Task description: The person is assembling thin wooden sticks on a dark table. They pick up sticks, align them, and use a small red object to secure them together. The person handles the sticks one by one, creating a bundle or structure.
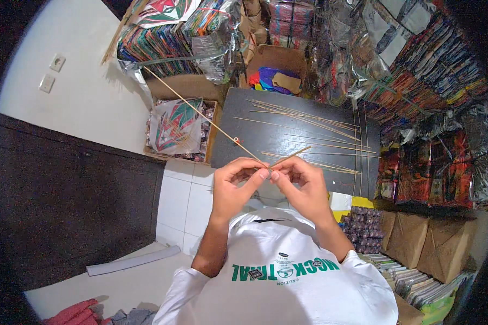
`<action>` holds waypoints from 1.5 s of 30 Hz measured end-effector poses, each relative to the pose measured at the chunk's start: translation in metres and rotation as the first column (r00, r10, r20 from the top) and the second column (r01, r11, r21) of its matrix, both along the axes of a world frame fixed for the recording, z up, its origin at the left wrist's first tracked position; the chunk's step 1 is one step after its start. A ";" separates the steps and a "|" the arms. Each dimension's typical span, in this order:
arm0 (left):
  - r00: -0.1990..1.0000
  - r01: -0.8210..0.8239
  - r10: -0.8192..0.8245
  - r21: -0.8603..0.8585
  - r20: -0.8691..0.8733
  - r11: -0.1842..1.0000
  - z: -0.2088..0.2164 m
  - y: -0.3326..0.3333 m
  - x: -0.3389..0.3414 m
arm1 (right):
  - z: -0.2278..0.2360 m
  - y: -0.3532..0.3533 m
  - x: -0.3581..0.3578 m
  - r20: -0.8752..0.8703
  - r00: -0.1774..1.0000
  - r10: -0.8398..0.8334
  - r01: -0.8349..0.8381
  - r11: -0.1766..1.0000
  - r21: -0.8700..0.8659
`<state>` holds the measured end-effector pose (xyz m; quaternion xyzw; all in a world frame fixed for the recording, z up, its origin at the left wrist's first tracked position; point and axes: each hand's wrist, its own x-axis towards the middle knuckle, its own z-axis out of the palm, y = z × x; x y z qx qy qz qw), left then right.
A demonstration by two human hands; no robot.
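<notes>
My left hand and my right hand meet over the near edge of a dark table, thumbs and fingertips pinched close together. Between the left fingers is the end of a long thin bamboo stick, which slants up to the far left. From the right fingers a shorter length of bamboo stick points up to the right. The two lengths form a V at my fingertips; whether they are one bent stick or two is hidden. Several loose bamboo sticks lie across the table beyond my hands.
A small red and white item lies on the table's left side. Left of it stands a cardboard box holding printed sheets. Another box with colourful material is behind. Stacked, plastic-wrapped bundles line the right. A white strip lies on the floor.
</notes>
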<state>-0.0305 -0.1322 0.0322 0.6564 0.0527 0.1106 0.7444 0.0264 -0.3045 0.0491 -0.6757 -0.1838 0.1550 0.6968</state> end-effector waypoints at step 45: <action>1.000 0.011 -0.011 -0.002 0.012 1.000 -0.002 0.002 -0.005 | -0.003 -0.004 -0.005 -0.006 0.997 0.077 -0.077 0.997 -0.007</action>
